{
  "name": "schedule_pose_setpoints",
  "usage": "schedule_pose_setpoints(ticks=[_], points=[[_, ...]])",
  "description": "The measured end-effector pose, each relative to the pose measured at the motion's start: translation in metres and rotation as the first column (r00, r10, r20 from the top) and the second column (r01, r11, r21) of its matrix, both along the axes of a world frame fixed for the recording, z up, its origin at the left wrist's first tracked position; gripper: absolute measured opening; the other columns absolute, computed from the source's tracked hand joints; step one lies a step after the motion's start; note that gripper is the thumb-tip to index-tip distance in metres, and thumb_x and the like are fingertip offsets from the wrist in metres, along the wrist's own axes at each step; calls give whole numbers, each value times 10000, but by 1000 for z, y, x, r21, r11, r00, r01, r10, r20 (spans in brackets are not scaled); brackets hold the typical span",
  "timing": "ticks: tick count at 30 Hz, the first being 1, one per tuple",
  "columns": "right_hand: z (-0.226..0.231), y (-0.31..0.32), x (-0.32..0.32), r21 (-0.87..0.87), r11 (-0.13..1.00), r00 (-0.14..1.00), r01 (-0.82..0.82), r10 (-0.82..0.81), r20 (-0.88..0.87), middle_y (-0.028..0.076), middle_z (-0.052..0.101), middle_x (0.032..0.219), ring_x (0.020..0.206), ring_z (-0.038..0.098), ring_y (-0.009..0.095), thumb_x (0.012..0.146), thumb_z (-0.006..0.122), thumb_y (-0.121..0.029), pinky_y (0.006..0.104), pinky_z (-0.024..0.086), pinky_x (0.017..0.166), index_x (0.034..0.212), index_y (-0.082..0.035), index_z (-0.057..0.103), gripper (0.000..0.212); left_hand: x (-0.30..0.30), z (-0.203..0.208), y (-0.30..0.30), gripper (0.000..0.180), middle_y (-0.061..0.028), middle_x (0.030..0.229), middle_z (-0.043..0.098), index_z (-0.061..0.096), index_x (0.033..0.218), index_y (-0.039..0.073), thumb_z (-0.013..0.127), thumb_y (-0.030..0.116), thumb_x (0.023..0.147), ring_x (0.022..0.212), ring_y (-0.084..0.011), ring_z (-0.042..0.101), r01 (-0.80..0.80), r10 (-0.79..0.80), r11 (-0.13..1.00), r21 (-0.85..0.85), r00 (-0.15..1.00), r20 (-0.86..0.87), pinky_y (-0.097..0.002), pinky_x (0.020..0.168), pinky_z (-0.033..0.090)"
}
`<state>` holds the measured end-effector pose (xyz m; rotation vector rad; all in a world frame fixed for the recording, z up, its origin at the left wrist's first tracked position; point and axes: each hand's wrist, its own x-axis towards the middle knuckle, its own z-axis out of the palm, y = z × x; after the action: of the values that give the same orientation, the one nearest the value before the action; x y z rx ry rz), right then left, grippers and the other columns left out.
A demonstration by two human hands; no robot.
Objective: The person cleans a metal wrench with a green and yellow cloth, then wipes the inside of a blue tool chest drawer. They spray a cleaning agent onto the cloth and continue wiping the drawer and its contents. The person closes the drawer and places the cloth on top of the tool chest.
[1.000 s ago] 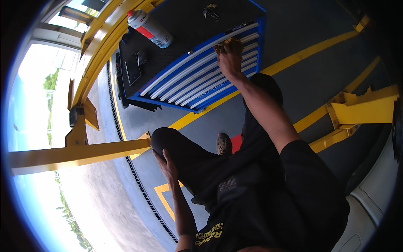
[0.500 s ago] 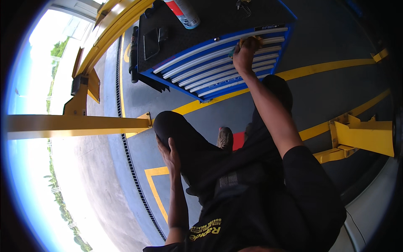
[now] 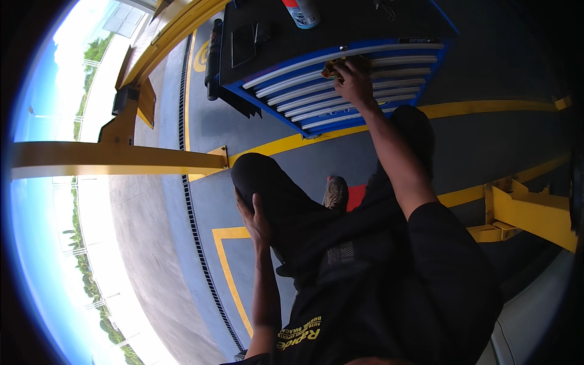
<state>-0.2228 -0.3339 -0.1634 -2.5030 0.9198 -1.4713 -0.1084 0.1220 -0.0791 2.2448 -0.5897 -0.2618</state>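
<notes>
My right hand point(image 3: 356, 86) is closed on a crumpled yellowish-brown rag point(image 3: 331, 69), pressing it to the upper drawer fronts of a blue tool cabinet point(image 3: 401, 73). Pale horizontal strips run across those drawers. Part of the rag sticks out beyond the fingers on both sides. My left hand point(image 3: 255, 222) lies on my bent left knee point(image 3: 258, 173), its fingers stretched out and holding nothing.
On the cabinet's black top are a spray can point(image 3: 307, 16) and a dark phone-like slab point(image 3: 243, 46). A black tube-shaped thing point(image 3: 213, 64) runs along its left side. Yellow lift arms point(image 3: 121, 159) reach in from the left and another yellow arm point(image 3: 529, 210) from the right.
My right hand has slid the rag leftward along the drawer fronts. The whole view has shifted slightly, so the cabinet appears farther right. My left hand stays on the knee.
</notes>
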Motion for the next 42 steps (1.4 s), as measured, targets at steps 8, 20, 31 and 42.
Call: schedule_pose_setpoints(ticks=[8,20,31,42], points=[[25,-51,-57,856,329,322,-399,-824,467,158,752,1279,1154,743,360,996,635,-250,519,605,980,1237,-70,760,326,9,-5,37,880,-268,1792,239,207,1761,90,479,624,1117,1650,-480,242,40,-40,999,28,999,-16,-558,1340,228],[23,-8,-129,-125,-43,-104,-991,-331,938,233,724,1328,1195,743,362,969,620,-211,513,608,1068,1386,56,626,495,-38,-84,119,676,-291,1693,439,437,1677,54,322,520,1201,1572,-417,435,21,-44,997,-69,938,-344,-433,1291,348],[18,9,-284,440,165,355,-883,-381,854,148,745,1353,1171,769,242,1097,682,-393,426,638,1028,1417,7,654,513,-37,-171,64,640,-278,1613,518,489,1631,38,367,488,1193,1510,-405,497,254,-147,947,198,888,-437,-433,1251,394],[-111,221,-392,934,-71,937,350,15,-350,122,763,1035,849,759,294,1045,659,-378,415,613,747,1228,-61,693,367,2,-179,14,619,-266,1577,545,508,1610,34,392,472,1189,1478,-389,523,419,-290,874,246,855,-430,-430,1235,413]])
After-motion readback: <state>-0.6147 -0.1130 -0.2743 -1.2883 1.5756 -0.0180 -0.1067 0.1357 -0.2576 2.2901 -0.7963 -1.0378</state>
